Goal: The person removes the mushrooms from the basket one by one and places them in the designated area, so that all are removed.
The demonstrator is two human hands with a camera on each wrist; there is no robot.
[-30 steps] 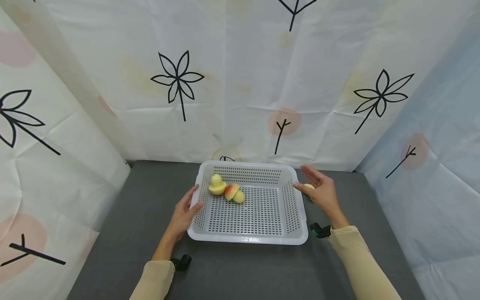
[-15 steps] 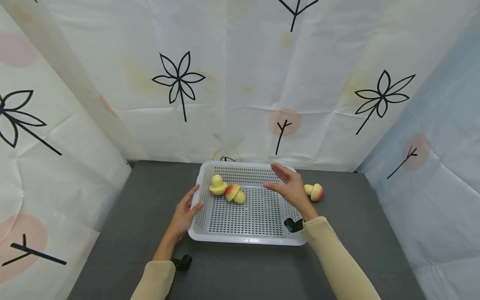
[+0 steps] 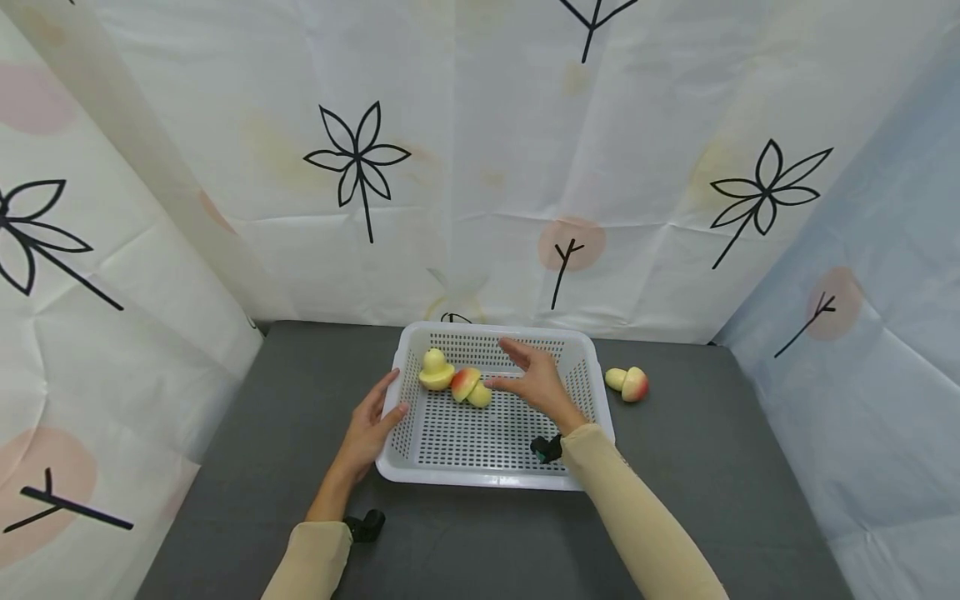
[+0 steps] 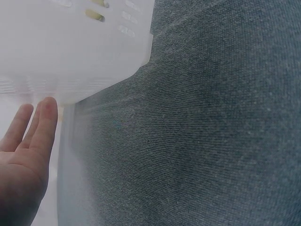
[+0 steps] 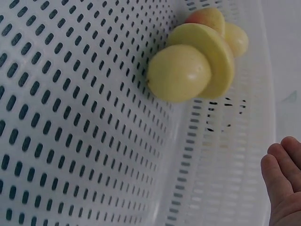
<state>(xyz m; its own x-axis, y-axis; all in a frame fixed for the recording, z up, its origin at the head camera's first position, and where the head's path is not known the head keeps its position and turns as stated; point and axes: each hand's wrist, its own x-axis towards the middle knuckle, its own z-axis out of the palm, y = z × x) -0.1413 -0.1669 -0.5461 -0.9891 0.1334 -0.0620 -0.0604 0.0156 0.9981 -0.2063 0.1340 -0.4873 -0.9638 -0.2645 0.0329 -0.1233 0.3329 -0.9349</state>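
A white perforated plastic basket (image 3: 517,479) stands on the dark grey tabletop. Two mushroom-shaped toys lie at its far left: a yellow mushroom (image 3: 435,372) and a red-and-yellow mushroom (image 3: 464,385), close together. At the left rim is my left hand (image 3: 371,425), thumb over the edge, the other fingers straight along the outside. Over the basket's interior my right hand (image 3: 536,379) reaches left, thumb spread from the straight fingers and nothing held. Its thumb tip is close to the red-and-yellow mushroom; contact cannot be told. In the right wrist view the yellow mushroom (image 5: 181,73) partly covers the other.
A third mushroom (image 3: 628,383), yellow with a reddish cap, lies on the table just right of the basket. Pale printed cloth (image 3: 465,167) hangs behind the table and along both sides.
My right hand has moved left from beside the third mushroom, across the right rim and over the basket, uncovering that mushroom. The left hand and basket have stayed almost in place.
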